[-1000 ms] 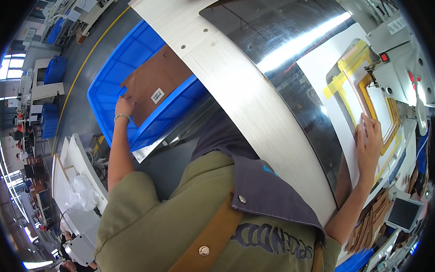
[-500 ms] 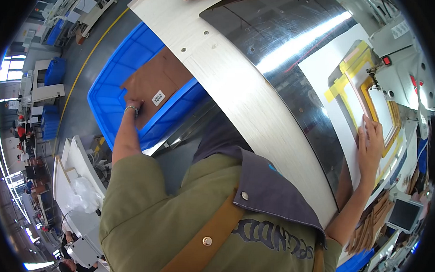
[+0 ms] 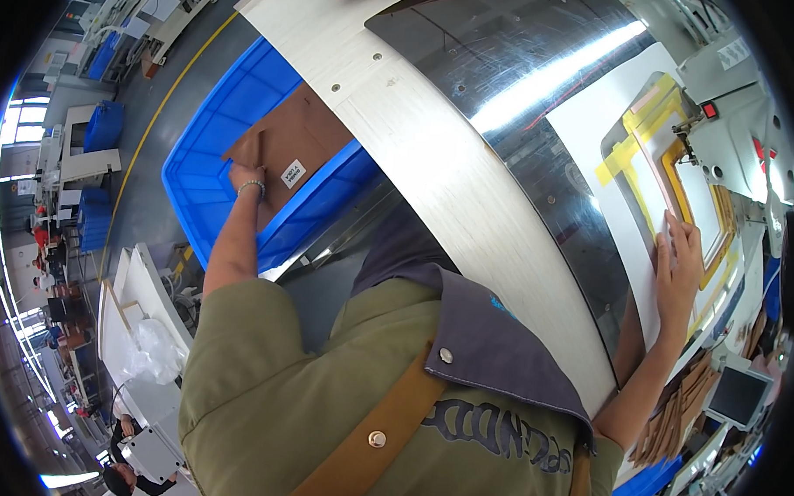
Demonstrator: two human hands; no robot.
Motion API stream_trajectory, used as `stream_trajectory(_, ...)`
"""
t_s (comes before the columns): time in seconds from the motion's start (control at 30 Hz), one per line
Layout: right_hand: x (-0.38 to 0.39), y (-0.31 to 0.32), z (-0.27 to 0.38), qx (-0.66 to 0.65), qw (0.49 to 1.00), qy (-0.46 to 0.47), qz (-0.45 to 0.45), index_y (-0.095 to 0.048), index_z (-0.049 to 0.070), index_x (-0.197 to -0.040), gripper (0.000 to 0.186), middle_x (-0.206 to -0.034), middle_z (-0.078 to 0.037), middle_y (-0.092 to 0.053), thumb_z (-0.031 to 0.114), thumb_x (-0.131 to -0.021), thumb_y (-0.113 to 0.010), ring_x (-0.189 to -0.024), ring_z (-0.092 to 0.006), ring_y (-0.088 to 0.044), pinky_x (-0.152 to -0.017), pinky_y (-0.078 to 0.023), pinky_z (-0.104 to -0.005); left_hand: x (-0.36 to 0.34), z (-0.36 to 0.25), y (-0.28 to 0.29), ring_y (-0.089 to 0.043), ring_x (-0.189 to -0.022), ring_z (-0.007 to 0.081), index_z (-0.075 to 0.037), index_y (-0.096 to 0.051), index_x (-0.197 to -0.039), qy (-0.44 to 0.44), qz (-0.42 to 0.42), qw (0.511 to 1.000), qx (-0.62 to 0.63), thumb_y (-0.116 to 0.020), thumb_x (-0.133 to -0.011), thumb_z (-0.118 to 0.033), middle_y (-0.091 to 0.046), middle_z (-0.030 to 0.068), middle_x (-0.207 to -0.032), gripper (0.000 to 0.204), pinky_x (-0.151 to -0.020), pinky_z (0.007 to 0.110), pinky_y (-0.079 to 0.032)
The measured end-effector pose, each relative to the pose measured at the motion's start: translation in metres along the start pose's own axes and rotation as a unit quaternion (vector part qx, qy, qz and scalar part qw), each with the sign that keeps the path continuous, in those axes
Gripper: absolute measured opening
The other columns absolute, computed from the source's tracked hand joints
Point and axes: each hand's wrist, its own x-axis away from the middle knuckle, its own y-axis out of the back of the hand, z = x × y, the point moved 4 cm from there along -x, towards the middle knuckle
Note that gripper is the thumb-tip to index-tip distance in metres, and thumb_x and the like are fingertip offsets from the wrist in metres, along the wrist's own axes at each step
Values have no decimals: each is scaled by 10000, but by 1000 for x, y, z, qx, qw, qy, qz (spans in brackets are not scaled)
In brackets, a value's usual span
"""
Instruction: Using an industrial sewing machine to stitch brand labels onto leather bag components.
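At the left my left hand (image 3: pixel 245 176), with a beaded bracelet at the wrist, reaches into a blue plastic bin (image 3: pixel 189 178). Its fingers are closed on the edge of a brown flat panel (image 3: pixel 318 127), possibly leather, which curls up beside them. A white label (image 3: pixel 293 173) lies on the brown material. On the right, my right hand (image 3: pixel 680 268) rests with fingers stretched along the near side of a yellow-edged template frame (image 3: pixel 710 259). Yellow tape (image 3: pixel 626 160) crosses the clear sheet joined to it. The head of a sewing machine (image 3: pixel 724 141) stands over the frame.
A pale worktop (image 3: pixel 468 202) runs between bin and machine, with a shiny dark metal plate (image 3: pixel 548 179) beside it. Stacked brown pieces (image 3: pixel 678 406) and a small screen (image 3: pixel 739 393) stand at the lower right. Another person (image 3: pixel 125 475) is at the lower left.
My left hand has shifted slightly up and inward in the bin, and the brown panel's edge now curls up at its fingers. The right hand stays on the frame.
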Motion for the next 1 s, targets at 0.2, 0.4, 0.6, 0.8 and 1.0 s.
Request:
stream_trajectory(0.2, 0, 0, 6, 16, 1000, 2, -1, -678, 51, -1417, 374, -1188, -133, -597, 201, -1081, -606, -1129, -283, -616, -994, -488, -382, -9, -22, -13, -735, -1050, 285, -64, -779, -965, 63, 230, 958, 157, -821, -831, -251, -767, 84, -893, 234, -958, 389, -566)
stream_trajectory(0.4, 2, 0, 12, 26, 1000, -9, -3, -677, 55, -1423, 378, -1175, -132, -601, 204, -1084, -602, -1117, -280, -619, -987, -492, -379, 29, -74, -20, -683, -934, 212, -94, -729, -986, 211, 426, 730, 491, -765, -867, -178, -726, 31, -952, 150, -952, 372, -550)
stream_trajectory(0.6, -2, -3, 5, -1, 1000, 4, -4, -676, 62, -1432, 383, -1174, -129, -603, 219, -1092, -596, -1113, -270, -619, -971, -495, -379, 11, -46, -3, -684, -970, 203, -74, -707, -1059, 152, 422, 733, 511, -738, -904, -139, -720, 45, -1020, 171, -962, 349, -547)
stream_trajectory(0.8, -1, -2, 2, -9, 1000, -1, -10, -677, 61, -1431, 382, -1172, -126, -603, 224, -1095, -596, -1113, -271, -618, -955, -494, -378, -2, -72, 33, -666, -828, 127, -77, -721, -888, -98, 352, 898, 245, -836, -897, -233, -697, 39, -868, 194, -809, 265, -536)
stream_trajectory(1.0, -1, -2, 7, 8, 1000, 0, -4, -679, 63, -1429, 382, -1169, -124, -601, 231, -1094, -605, -1101, -264, -620, -938, -499, -371, 1, -93, 95, -725, -1067, 270, -55, -787, -1069, -257, 165, 949, -80, -894, -817, -245, -746, 165, -1143, 334, -915, 404, -572)
